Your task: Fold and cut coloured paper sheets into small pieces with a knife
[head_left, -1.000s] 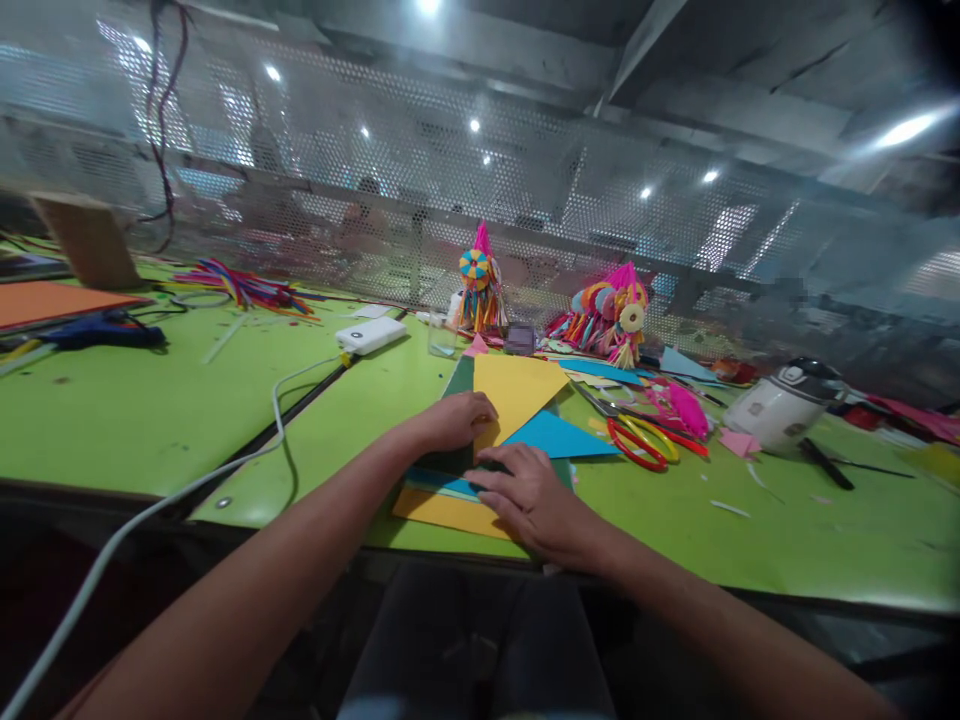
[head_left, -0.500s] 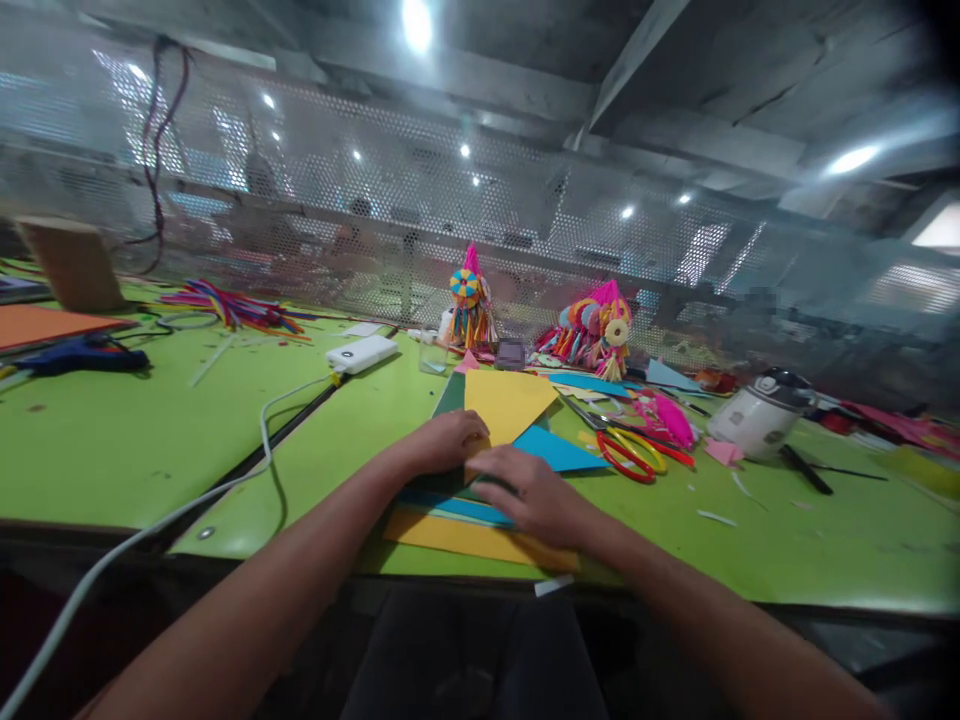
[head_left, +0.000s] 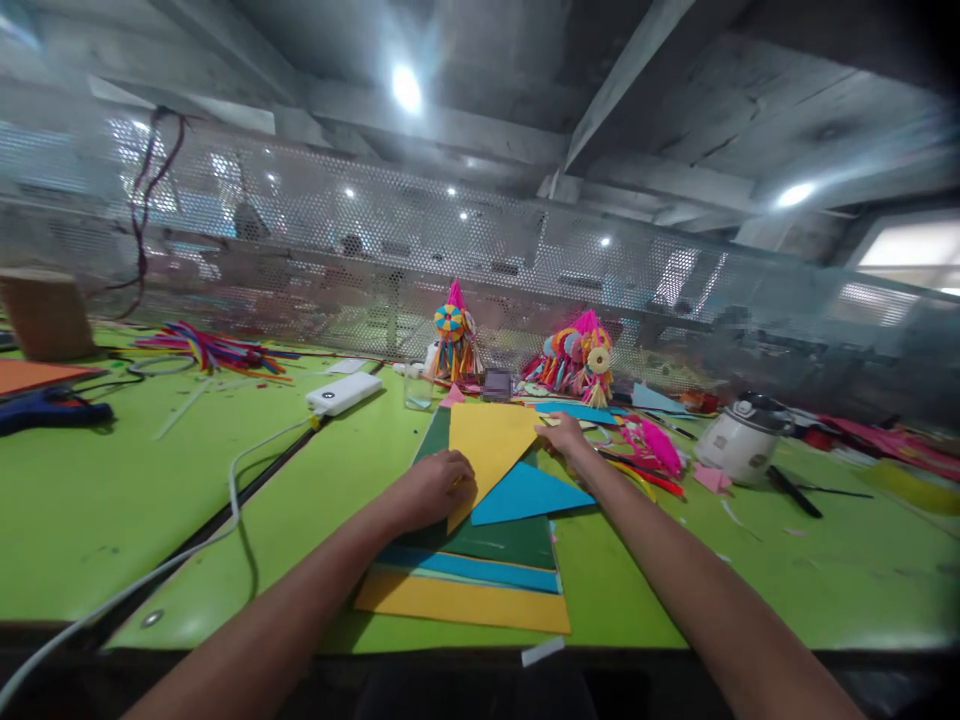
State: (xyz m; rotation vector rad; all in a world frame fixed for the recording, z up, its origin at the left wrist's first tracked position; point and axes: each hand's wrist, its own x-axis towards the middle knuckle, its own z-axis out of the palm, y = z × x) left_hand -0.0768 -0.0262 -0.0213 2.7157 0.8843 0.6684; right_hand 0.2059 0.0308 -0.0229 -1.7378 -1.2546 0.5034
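Observation:
A folded-looking yellow paper piece lies over a blue paper triangle and a dark green sheet. My left hand has curled fingers closed at the yellow paper's lower left edge. At its right-hand corner, my right hand pinches the same paper with its fingertips. Blue paper strips and a yellow-orange sheet stick out below the green sheet. Scissors with a yellow handle are mostly hidden behind my right forearm.
A white power bank with a cable lies left. Further left are a blue glue gun and colourful strips. Tasselled ornaments stand at the back, near a clear cup. A white kettle-like container stands right.
My right hand has moved from the yellow paper's lower end up and right to its right corner. My left hand stays at the left edge. The view has tilted up slightly.

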